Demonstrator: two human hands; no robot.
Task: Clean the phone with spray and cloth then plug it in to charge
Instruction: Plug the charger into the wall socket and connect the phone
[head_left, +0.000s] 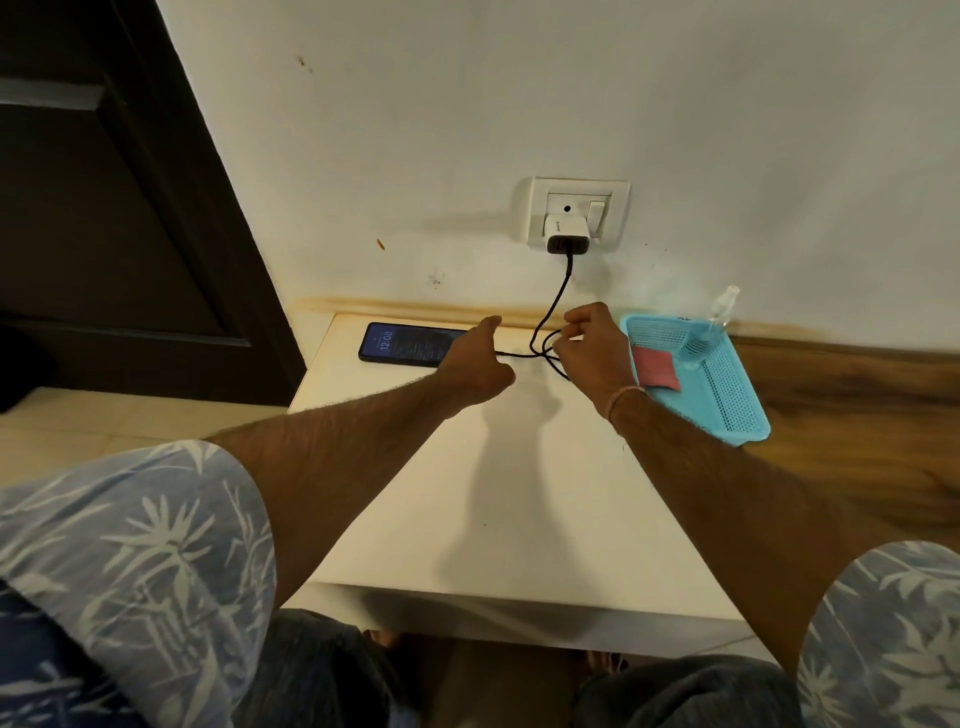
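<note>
Head view: phone (408, 343) lies flat with its screen lit at the far left of the bench (493, 493), close to the wall. Left hand (475, 361) is placed at the phone's right end, fingers curled under and mostly hidden. Cable (553, 304) is seen running out of this hand, so the plug end is judged to be gripped there; the plug and the phone's port are hidden. Right hand (589, 343) is held just to the right, its fingers (571, 318) pinched on loose loops of the same cable. Charger (566, 234) is seated in the wall socket (615, 208). Spray bottle (714, 322) and red cloth (655, 368) are parked in the blue basket (727, 395) at the bench's right edge, so cleaning is judged finished and plugging in is the step in hand.

For a good insertion, the phone should be steadied against sliding along the bench. The plug is to be lined up square with the port and pushed straight, not at an angle. Slack should be fed by the right hand so no tug is passed to plug or charger. Loops should be laid out untangled, off the basket. Whether the plug is seated cannot be told, and the lit screen alone is no proof. The charging icon should be checked before release.
</note>
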